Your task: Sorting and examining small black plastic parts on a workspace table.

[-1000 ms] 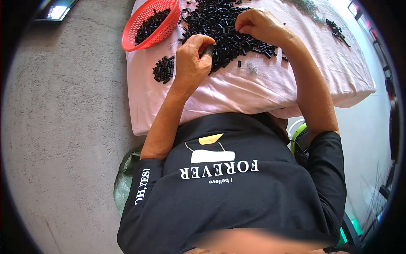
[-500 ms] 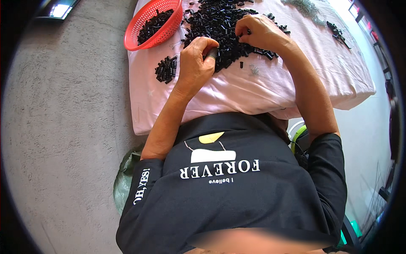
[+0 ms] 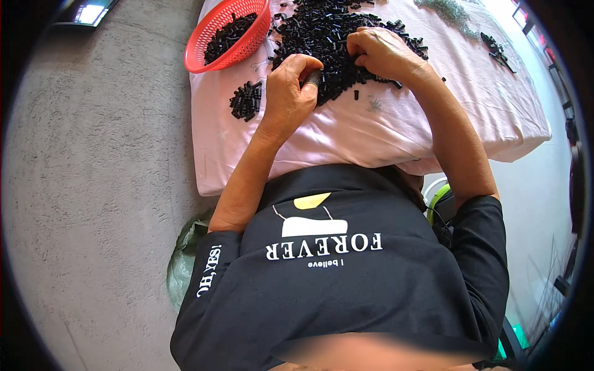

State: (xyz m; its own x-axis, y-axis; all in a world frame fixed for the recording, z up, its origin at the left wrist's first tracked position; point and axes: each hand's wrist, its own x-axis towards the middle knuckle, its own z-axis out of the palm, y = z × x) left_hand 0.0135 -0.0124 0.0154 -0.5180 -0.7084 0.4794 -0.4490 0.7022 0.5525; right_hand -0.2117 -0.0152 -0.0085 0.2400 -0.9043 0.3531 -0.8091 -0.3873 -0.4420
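A large heap of small black tube-shaped pieces (image 3: 328, 37) lies on a pink cloth (image 3: 365, 139). At the heap's near left edge is my left hand (image 3: 289, 93), its thumb and forefinger closed together. A dark cover (image 3: 313, 78) wraps the thumb; whatever the fingertips hold is hidden. My right hand (image 3: 391, 57) is over the heap's right side, fingers bent down in a pinch above the pieces. I cannot make out what is between them. Left of my left hand sits a smaller pile of the same black pieces (image 3: 246, 101).
A red plastic basket (image 3: 257, 43) of black pieces stands at the far left. Thin silvery bits (image 3: 448, 13) lie in a tangle at the far right, near a black cluster (image 3: 497, 52). One loose black piece (image 3: 356, 94) and a few silvery bits (image 3: 375, 104) rest before the heap.
The small black piece seen at my right fingertips is now out of sight, and those fingers are closer together. My left hand keeps its pinch. The whole view has shifted slightly.
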